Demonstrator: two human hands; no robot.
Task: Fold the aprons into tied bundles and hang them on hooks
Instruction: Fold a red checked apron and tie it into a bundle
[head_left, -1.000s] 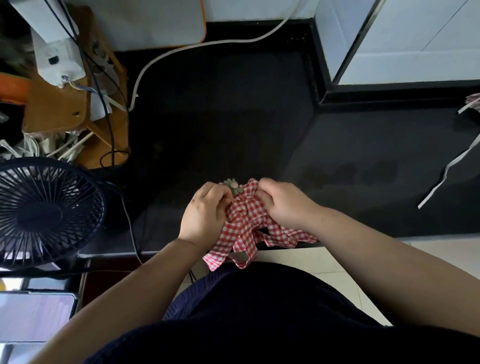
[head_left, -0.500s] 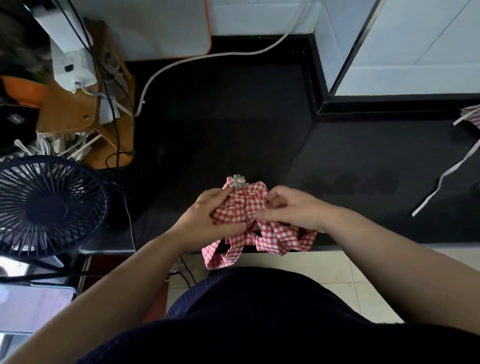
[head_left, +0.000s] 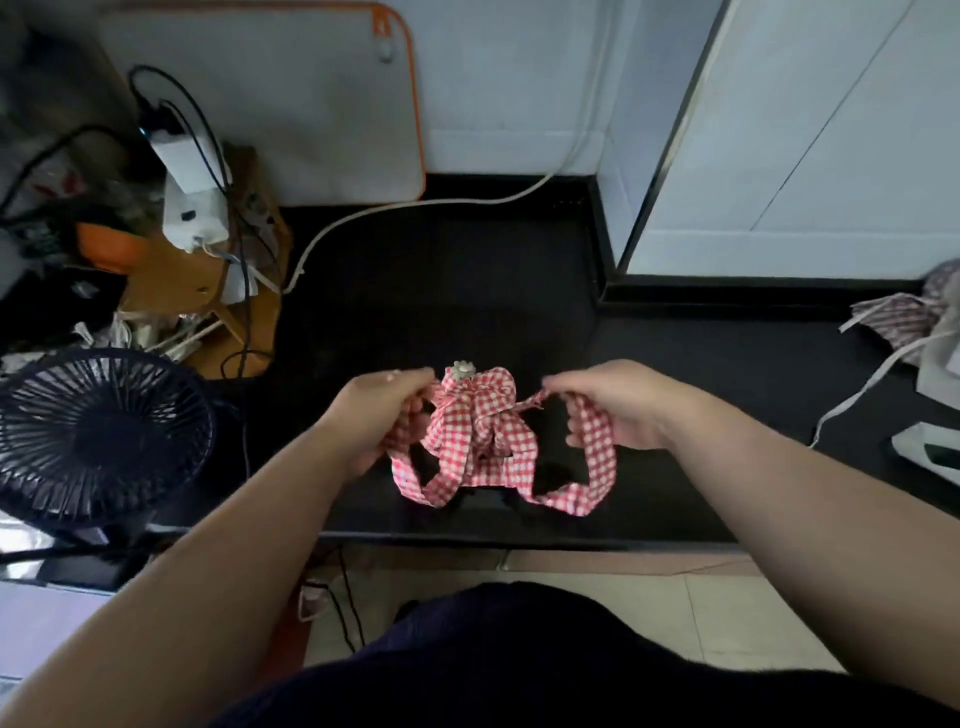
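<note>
As the hands pull apart: the left hand (head_left: 382, 415) and the right hand (head_left: 618, 410) were close together on the cloth a moment ago. Now they are well apart, each with a strap.
Apron: the red and white checked apron (head_left: 478, 415) is a small bunched bundle between the two hands. It is on or just over the black desk (head_left: 467, 286), near the front edge.
Left fingers: the fingers (head_left: 410, 375) are curled round the left strap (head_left: 415, 483), which loops down and back to the bundle.
Right fingers: the fingers (head_left: 566, 384) are curled round the right strap (head_left: 597, 467) and hold it. It hangs in a long loop toward the desk edge.
Top of bundle: a small pale flower-shaped thing (head_left: 462, 370) sits there.
What it means: the knot is probably being pulled tight, so the bundle stays shut.
Left to do: the bundle is not hung yet, and no hook is in view.
Other apron: the other apron (head_left: 904, 317) lies loose at the far right of the desk, with a white strap (head_left: 862, 389) trailing from that end. It looks not yet folded.
Fan: a dark fan (head_left: 98, 436) stands at the left, well away.
</note>
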